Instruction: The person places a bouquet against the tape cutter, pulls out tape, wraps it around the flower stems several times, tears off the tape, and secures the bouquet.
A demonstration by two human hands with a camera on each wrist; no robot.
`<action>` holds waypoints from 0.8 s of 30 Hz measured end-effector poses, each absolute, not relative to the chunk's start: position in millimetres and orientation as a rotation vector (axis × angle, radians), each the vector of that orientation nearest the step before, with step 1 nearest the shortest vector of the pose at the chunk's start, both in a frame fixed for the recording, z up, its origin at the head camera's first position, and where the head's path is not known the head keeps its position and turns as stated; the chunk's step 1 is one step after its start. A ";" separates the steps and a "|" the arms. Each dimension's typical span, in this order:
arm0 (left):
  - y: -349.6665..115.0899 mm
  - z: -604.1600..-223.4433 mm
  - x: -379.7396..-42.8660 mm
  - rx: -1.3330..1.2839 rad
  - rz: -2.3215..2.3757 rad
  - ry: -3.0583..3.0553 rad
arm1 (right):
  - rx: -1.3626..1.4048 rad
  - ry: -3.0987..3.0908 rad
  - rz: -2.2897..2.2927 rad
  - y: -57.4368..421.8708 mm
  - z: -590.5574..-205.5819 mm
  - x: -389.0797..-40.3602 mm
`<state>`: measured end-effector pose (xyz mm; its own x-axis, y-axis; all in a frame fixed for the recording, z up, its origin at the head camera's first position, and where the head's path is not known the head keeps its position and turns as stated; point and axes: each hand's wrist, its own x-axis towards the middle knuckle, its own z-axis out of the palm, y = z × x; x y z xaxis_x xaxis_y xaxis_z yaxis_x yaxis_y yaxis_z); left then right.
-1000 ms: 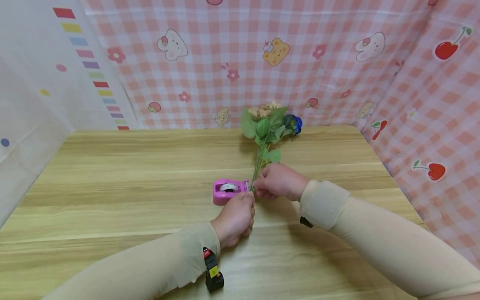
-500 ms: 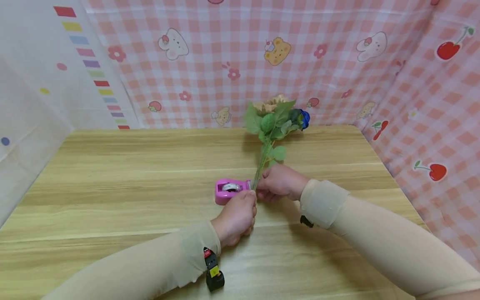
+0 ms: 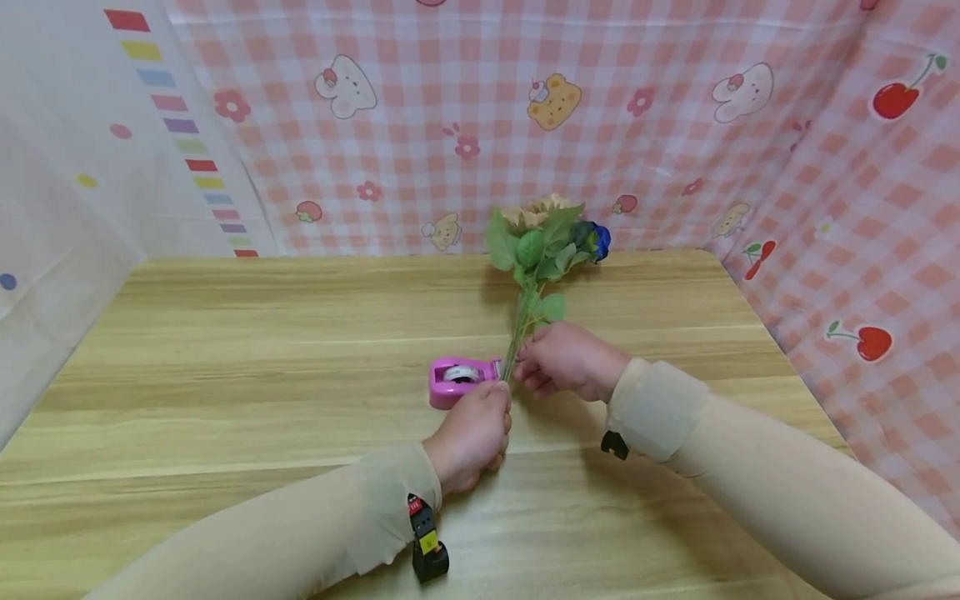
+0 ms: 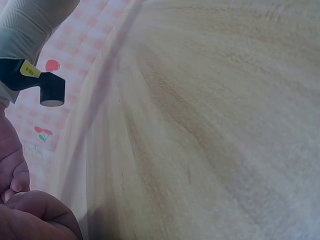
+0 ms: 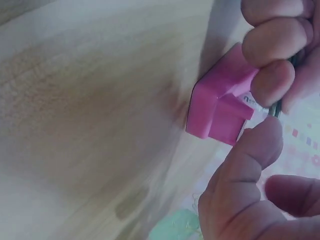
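The left hand (image 3: 472,433) curls round the flower stems (image 3: 517,337), the right hand (image 3: 566,358) hangs half-curled just beside them, any hold unclear, the tape dispenser (image 3: 444,396) just beyond the left; the step seems to be taping, next calling for steady wrapping.

We see the left hand (image 3: 471,437) gripping the flower stems (image 3: 516,340) low down, right hand (image 3: 570,362) just beside them. Cream petals (image 3: 525,218), blue bloom (image 3: 599,242) up top. We've got a pink tape dispenser (image 3: 446,397) on the table (image 3: 262,358).
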<state>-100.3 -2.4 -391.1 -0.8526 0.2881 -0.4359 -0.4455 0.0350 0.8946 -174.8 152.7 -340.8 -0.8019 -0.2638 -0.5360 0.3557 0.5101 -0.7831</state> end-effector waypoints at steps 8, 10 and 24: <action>-3.3 -391.4 -101.8 -0.156 1.841 1.803 | 0.057 2.103 -1.283 151.1 -346.1 -174.8; -3.3 -390.7 -102.0 -0.152 1.831 1.802 | 0.033 2.119 -1.272 150.5 -349.2 -174.4; -3.5 -391.1 -104.2 -0.160 1.863 1.783 | 0.003 2.299 -1.117 156.9 -353.4 -178.1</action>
